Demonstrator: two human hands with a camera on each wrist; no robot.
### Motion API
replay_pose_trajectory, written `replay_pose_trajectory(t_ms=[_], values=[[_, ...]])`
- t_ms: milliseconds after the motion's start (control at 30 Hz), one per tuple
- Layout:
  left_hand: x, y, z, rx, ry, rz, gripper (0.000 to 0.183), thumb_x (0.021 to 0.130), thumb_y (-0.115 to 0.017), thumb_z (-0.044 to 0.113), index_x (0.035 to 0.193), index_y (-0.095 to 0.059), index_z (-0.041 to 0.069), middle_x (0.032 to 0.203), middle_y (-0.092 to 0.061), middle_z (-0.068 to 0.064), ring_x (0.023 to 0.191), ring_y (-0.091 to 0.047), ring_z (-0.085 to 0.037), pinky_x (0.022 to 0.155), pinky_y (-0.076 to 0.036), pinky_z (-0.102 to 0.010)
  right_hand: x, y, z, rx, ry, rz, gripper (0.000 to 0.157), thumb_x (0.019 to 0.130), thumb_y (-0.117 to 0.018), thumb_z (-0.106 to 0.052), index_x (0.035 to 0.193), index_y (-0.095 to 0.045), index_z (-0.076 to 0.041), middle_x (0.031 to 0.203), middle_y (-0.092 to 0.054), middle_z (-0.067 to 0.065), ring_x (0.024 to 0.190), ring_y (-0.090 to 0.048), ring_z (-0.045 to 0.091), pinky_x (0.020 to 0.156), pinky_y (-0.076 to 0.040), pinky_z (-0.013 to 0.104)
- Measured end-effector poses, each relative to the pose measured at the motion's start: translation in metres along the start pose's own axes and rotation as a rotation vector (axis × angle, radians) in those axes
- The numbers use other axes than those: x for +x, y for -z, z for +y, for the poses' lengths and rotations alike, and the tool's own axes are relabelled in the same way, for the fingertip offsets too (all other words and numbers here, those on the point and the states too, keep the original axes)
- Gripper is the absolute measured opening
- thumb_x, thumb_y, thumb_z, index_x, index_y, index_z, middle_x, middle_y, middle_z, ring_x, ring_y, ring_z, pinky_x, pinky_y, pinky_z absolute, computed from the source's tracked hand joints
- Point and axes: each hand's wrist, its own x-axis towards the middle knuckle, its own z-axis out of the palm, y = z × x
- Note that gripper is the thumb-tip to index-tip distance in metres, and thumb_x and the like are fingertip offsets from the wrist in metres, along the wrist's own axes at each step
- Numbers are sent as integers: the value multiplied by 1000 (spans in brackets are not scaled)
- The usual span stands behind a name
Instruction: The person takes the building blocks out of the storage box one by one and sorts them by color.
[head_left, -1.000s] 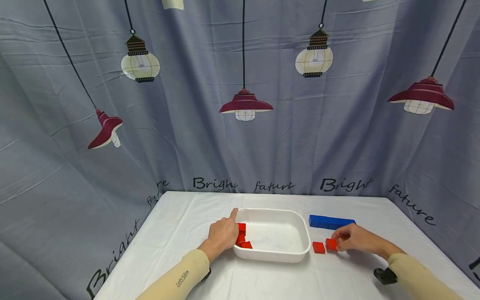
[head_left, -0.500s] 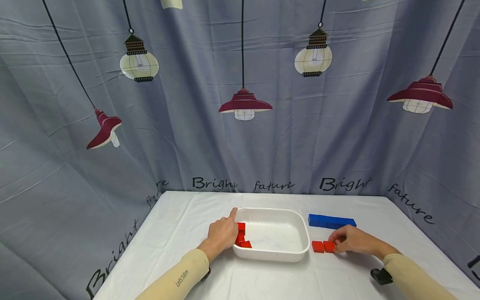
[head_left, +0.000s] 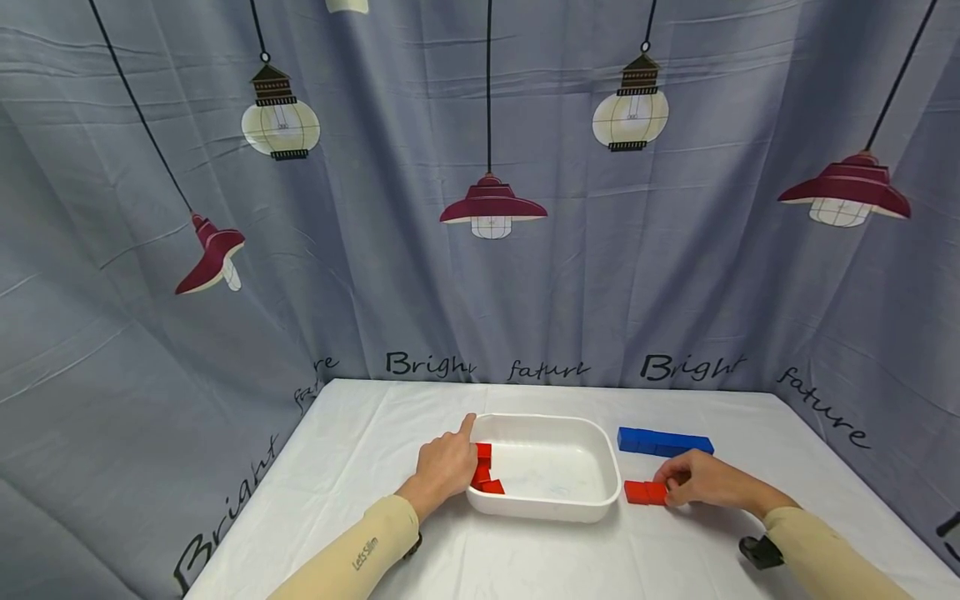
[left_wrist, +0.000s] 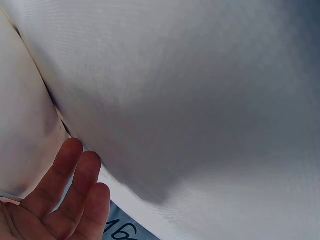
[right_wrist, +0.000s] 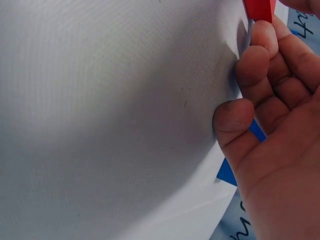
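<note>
My left hand [head_left: 447, 465] lies at the left side of a white plastic tray [head_left: 547, 510], one finger stretched along the rim. In the left wrist view, three fingers [left_wrist: 85, 172] of it extend loosely beside the tray's outer wall. My right hand [head_left: 701, 477] pinches a flat red block [head_left: 656, 493] against another red block [head_left: 635, 492] on the table, right of the tray. The right wrist view shows the red block [right_wrist: 261, 9] at the fingertips, the other fingers curled near the cloth.
Several red blocks [head_left: 483, 475] lie at the left end inside the tray. A row of blue blocks [head_left: 660, 442] stands behind my right hand. White cloth covers the table [head_left: 525, 562], and a grey curtain [head_left: 555, 300] with printed lamps hangs behind.
My right hand has slid left with its red block, closing the gap to the other red block so the two now sit side by side. The left hand stays at the tray.
</note>
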Motion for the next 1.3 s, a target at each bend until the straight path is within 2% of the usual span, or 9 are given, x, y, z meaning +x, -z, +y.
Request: replay_pose_trajectory(t_ms=[400, 600, 1000, 1300], values=[[1, -2, 1, -3, 13, 0, 55, 100, -49, 27, 153, -40, 16, 93, -72, -10, 69, -62, -24, 64, -53, -42, -1, 3, 3, 47, 31, -28, 23, 83, -75, -10, 105, -71, -4, 84, -63, 4, 76, -54, 19, 61, -40, 26], [0, -1, 2, -12, 18, -1, 55, 100, -50, 28, 153, -40, 16, 93, -72, -10, 71, -63, -25, 69, -55, -44, -1, 9, -5, 62, 78, -31, 29, 84, -74, -15, 111, -69, -4, 80, -59, 4, 73, -53, 17, 60, -41, 26], [0, -1, 0, -22, 18, -4, 55, 100, -50, 27, 153, -40, 16, 96, -73, -11, 71, -63, -24, 68, -54, -43, 8, 19, -52, 43, 181, 6, 33, 88, -73, -19, 115, -68, 0, 79, -56, 2, 76, -56, 15, 67, -48, 28], [-1, 0, 2, -19, 26, -12, 55, 101, -50, 27, 153, -39, 16, 94, -72, -10, 68, -61, -23, 67, -53, -42, 24, 17, -88, 33, 292, 12, 30, 91, -72, -18, 116, -68, -3, 76, -53, 2, 69, -53, 11, 64, -44, 26]])
